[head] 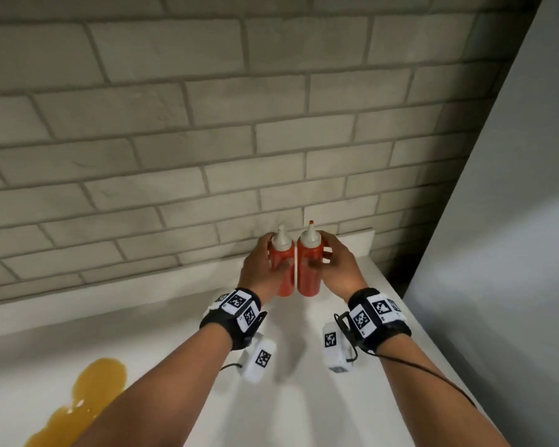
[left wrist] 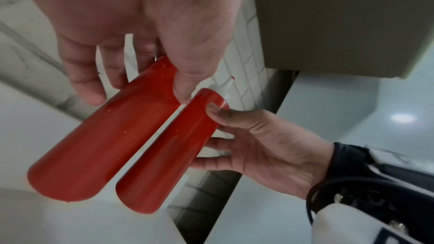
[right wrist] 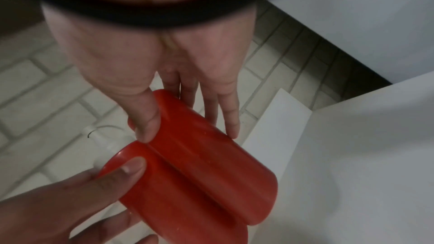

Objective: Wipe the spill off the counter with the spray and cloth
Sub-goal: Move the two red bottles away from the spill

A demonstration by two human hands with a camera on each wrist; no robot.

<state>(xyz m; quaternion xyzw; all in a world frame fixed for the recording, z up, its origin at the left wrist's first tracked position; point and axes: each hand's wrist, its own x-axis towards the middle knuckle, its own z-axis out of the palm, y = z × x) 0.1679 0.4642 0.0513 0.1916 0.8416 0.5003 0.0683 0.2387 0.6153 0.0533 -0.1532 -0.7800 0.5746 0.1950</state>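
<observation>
An orange-yellow spill [head: 91,391] lies on the white counter [head: 175,333] at the near left. Two red squeeze bottles with white nozzles stand upright side by side by the brick wall at the back right. My left hand [head: 271,258] grips the left bottle [head: 284,285], thumb across its front [left wrist: 105,146]. My right hand [head: 323,256] grips the right bottle [head: 309,275], thumb in front and fingers behind [right wrist: 211,164]. The frames do not show whether the bottles touch the counter. No spray or cloth is in view.
A grey brick wall [head: 207,140] backs the counter. A tall white panel [head: 513,221] closes off the right side. A low white upstand [head: 355,243] sits in the corner behind the bottles. Cables hang from my wrist bands.
</observation>
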